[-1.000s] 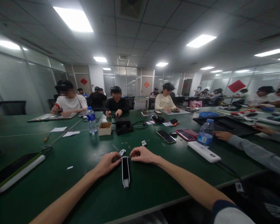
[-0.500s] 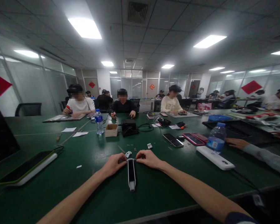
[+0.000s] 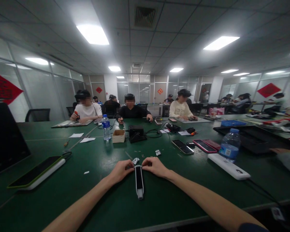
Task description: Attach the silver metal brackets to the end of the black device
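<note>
A long, slim handheld device (image 3: 139,182) with a white frame and a black face lies on the green table, its narrow grey tip towards me. At its far end, my left hand (image 3: 122,169) is closed, thumb and fingers pinched at the left corner. My right hand (image 3: 156,166) pinches the right corner in the same way. Whether a small part sits between the fingertips is too small to tell. Just beyond the fingers lies a small white metal-looking piece (image 3: 135,160), and a similar bracket-like piece (image 3: 158,152) rests farther right.
Phones (image 3: 183,147), a white power bank (image 3: 229,166) and a water bottle (image 3: 230,145) are on the right. A green-edged phone (image 3: 37,172) lies left. Ahead are a small cardboard box (image 3: 118,136), a black stand (image 3: 136,134) and another bottle (image 3: 106,128). Co-workers sit opposite.
The view has turned slightly left. Both hands stay at the device's far end with little movement. A co-worker's arm at the right has drawn back towards the right edge.
</note>
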`<action>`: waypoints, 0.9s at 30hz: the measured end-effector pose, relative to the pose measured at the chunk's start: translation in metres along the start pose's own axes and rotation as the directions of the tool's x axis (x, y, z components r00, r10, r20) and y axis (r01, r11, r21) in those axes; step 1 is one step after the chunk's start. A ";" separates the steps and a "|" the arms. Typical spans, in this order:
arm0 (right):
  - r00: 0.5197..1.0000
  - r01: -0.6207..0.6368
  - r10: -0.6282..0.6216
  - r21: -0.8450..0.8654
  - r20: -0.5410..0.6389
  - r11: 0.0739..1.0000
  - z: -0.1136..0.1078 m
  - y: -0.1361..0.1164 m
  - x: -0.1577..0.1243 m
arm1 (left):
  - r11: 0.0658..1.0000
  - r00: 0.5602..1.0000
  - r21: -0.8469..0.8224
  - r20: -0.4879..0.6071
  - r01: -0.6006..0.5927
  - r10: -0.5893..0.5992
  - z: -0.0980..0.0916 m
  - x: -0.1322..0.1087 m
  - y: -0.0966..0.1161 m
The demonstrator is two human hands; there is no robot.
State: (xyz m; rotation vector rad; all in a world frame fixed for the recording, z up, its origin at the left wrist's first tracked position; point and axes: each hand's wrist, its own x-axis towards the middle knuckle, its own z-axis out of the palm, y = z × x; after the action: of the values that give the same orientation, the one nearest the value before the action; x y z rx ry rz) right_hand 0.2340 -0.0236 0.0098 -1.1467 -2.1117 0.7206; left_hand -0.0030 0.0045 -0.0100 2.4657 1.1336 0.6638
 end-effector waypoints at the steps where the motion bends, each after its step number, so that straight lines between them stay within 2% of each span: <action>1: 1.000 0.000 0.000 -0.002 -0.002 1.000 0.001 -0.001 0.000 | 1.000 1.000 -0.004 0.001 -0.002 0.002 0.000 0.000 0.000; 10: 1.000 0.011 -0.009 -0.049 0.027 0.999 0.002 0.004 0.000 | 0.999 1.000 0.036 -0.004 0.014 -0.014 -0.001 -0.001 0.007; 18: 0.999 0.031 -0.034 -0.131 -0.020 0.991 0.006 0.012 0.003 | 0.998 1.000 0.066 0.004 0.023 -0.023 -0.002 -0.001 0.010; 27: 0.997 0.076 -0.071 -0.197 0.030 0.977 0.002 0.011 0.002 | 0.996 0.999 0.081 0.024 0.030 -0.032 -0.005 -0.001 0.014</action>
State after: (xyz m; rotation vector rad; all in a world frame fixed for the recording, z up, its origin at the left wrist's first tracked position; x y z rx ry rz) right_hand 0.2372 -0.0175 0.0011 -1.1610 -2.2727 0.4996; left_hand 0.0020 -0.0048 0.0010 2.5111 1.2089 0.5877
